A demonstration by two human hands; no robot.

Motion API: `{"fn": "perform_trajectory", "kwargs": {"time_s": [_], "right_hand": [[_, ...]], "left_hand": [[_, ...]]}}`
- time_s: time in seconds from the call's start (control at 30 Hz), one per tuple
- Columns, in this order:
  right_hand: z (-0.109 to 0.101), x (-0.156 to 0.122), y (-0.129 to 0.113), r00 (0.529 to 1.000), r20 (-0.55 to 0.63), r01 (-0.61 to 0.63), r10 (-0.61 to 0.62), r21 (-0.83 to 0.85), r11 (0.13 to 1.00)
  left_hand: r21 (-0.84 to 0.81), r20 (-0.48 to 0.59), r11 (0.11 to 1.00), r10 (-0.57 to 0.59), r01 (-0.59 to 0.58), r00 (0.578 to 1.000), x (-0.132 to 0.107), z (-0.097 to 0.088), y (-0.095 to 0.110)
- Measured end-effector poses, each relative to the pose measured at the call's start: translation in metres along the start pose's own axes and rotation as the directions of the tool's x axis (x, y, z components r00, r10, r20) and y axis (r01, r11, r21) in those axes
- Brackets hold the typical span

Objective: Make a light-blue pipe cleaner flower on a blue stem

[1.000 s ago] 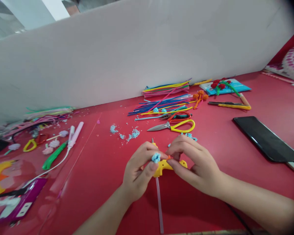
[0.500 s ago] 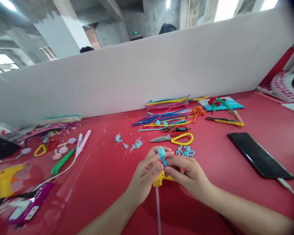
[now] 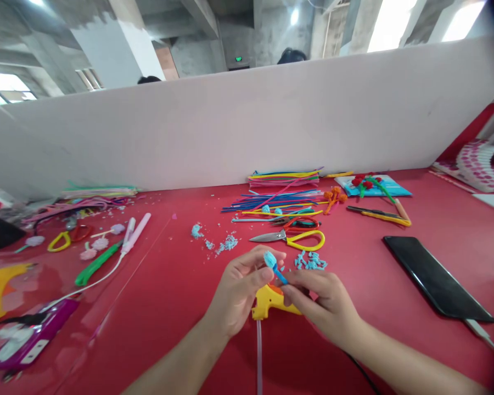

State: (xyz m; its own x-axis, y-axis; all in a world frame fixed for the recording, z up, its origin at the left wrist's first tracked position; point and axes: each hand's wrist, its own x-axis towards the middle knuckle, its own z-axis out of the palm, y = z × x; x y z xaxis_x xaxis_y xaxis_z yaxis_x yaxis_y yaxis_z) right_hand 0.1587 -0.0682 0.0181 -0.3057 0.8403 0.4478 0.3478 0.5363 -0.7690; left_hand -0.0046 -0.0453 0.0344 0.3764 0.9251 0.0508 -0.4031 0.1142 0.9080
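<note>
A small pipe-cleaner flower [image 3: 270, 260], with a fuzzy light-blue head and a darker blue stem, is held tilted between my hands. My right hand [image 3: 323, 302] pinches the lower end of its stem. At the head, my left hand [image 3: 243, 285] has thumb and fingers closed about its side. Directly below lies a yellow glue gun [image 3: 267, 300], partly covered by my hands, a clear glue stick [image 3: 259, 351] protruding from its back. Beyond my right fingers are short blue pipe-cleaner pieces [image 3: 310, 260]. Yellow-handled scissors [image 3: 304, 240] rest just past them.
Coloured pipe cleaners [image 3: 271, 201] lie in piles before a white partition [image 3: 230, 126]. Blue fluff [image 3: 227, 244] is scattered left of the scissors. On the right is a phone [image 3: 436, 277] with a cable. A pink curling iron [image 3: 135, 236] and purple power strip [image 3: 37, 337] are left.
The flower has tipped further left, and more of its stem shows. My right hand has drawn slightly down and away from my left. The camera view has shifted a little.
</note>
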Motion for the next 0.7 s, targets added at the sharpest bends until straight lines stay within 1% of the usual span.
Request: {"fn": "perform_trajectory", "kwargs": {"time_s": [0.1, 0.17, 0.3, 0.5, 0.6, 0.7], "right_hand": [[0.001, -0.001, 0.004, 0.999, -0.006, 0.045, -0.046, -0.066, 0.997], [0.002, -0.001, 0.007, 0.997, -0.006, 0.07, -0.071, -0.078, 0.994], [0.002, 0.0, 0.006, 0.994, 0.013, 0.112, -0.111, -0.057, 0.992], [-0.001, -0.003, -0.003, 0.993, 0.015, 0.116, -0.116, 0.007, 0.993], [-0.002, -0.004, -0.003, 0.987, 0.023, 0.16, -0.16, 0.01, 0.987], [-0.001, -0.003, -0.002, 0.981, 0.026, 0.19, -0.19, 0.003, 0.982]], "left_hand": [[0.149, -0.018, 0.984, 0.103, -0.1, 0.994, -0.003, -0.004, -0.001], [0.245, -0.008, 0.956, 0.166, -0.159, 0.986, -0.004, -0.005, 0.001], [0.381, 0.031, 0.897, 0.229, -0.224, 0.973, -0.01, -0.002, 0.005], [0.462, 0.126, 0.823, 0.309, -0.331, 0.943, -0.016, 0.005, 0.011], [0.478, 0.159, 0.808, 0.308, -0.346, 0.938, -0.019, 0.009, 0.011], [0.479, 0.166, 0.808, 0.301, -0.344, 0.939, -0.021, 0.011, 0.009]]}}
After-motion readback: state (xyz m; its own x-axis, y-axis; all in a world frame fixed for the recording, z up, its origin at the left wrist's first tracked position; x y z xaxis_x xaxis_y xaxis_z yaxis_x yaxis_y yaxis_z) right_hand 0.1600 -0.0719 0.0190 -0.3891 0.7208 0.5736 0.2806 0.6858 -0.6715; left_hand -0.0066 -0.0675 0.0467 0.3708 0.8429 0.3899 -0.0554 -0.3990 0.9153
